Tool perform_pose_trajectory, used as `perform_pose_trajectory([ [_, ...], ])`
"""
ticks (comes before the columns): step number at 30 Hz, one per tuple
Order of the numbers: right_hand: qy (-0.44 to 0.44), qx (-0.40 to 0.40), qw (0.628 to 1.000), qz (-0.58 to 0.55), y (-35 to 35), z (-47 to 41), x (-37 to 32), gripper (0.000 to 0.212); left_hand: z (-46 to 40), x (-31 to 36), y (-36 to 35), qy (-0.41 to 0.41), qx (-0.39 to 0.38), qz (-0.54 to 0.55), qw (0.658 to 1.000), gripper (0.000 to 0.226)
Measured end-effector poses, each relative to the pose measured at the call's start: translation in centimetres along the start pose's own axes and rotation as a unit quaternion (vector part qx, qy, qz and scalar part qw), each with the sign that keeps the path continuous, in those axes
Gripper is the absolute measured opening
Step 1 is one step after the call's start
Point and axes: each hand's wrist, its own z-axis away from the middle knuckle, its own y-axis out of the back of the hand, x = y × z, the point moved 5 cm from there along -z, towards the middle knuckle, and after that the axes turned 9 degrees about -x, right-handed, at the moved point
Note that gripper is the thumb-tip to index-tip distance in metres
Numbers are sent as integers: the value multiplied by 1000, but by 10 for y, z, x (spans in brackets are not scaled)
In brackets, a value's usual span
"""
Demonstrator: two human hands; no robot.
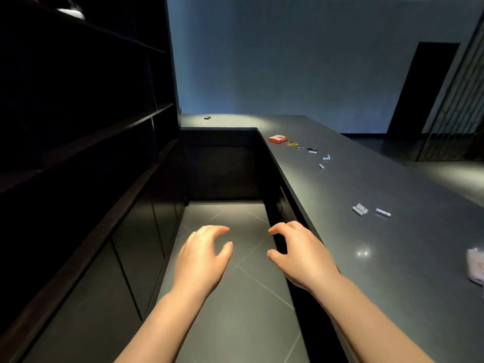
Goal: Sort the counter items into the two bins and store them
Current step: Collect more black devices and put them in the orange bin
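The person stands in the aisle between dark shelving on the left and a long dark counter (pixel 392 184) on the right. Both hands are held out low over the floor, neither one touching anything. The left hand (pixel 203 254) has loosely curled fingers and grasps nothing; the right hand (pixel 298 251) mirrors it beside the counter's near edge, fingers relaxed and empty. This posture reads as a reach toward something low ahead or under the counter, perhaps toward the bins, but no bin shows in view.

The items to be sorted lie scattered on the counter, well apart from the hands. A cluster of white batteries (pixel 360 209) sits nearest, with a single white battery (pixel 383 212) just to its right. Farther along, more small white cylinders (pixel 326 158) trail toward an orange box (pixel 278 138) near the counter's inner corner, with a small yellow item (pixel 292 143) just beside it. A small dark object (pixel 207 117) rests alone on the far counter section. At the right edge, a pale pink object (pixel 476 265) is only partly visible.

The scatter suggests sorting has hardly begun.
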Motion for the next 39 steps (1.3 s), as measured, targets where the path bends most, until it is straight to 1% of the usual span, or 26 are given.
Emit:
perform_pose_trajectory([
  [4,-6,12,1000,-9,0,-81,7,42,-89,-13,-9,-6,-13,3,1000,31],
  [10,-22,5,1000,-7,-10,-207,37,43,-207,-42,-43,-10,-31,8,999,32],
  [16,-3,7,1000,-6,-16,-357,59,42,-343,-77,-68,12,-10,2,1000,34],
  [20,7,-11,1000,9,-16,-454,68,42,-433,-93,-73,22,3,-4,1000,34],
  [24,27,-33,999,10,-27,-542,63,43,-507,-120,-74,40,14,3,999,34],
  [28,54,-53,997,2,-49,-635,50,43,-587,-166,-80,59,15,5,998,35],
  [32,55,-41,998,1,-64,-736,40,46,-677,-218,-81,59,20,20,998,34],
  [39,39,-26,999,-8,-75,-903,10,44,-837,-281,-65,40,21,16,999,34],
])
